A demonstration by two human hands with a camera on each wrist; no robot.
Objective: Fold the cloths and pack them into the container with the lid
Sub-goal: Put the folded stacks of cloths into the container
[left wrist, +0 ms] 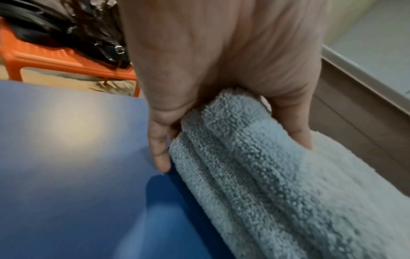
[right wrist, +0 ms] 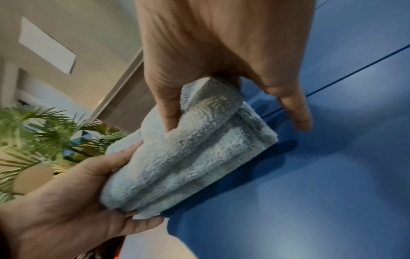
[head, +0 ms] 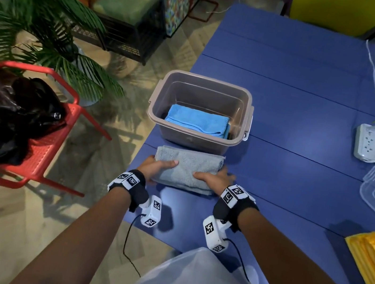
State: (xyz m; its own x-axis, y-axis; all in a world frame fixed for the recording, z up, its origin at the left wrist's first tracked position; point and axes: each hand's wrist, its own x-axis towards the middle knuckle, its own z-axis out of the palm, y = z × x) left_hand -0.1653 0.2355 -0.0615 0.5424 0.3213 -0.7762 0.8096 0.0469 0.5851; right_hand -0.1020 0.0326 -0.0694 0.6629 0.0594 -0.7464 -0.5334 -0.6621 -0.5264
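Head view shows no readable writing, only black-and-white marker squares on my wrist bands. My left hand (head: 156,167) and right hand (head: 215,178) each clamp an end of the folded grey cloth (head: 189,167), thumbs on top, just near of the container (head: 182,138) holding a blue cloth (head: 197,120).

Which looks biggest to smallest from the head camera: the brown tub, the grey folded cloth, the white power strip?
1. Brown tub.
2. Grey folded cloth, gripped by both hands.
3. White power strip, though it lies farther away, so its true size is unsure.
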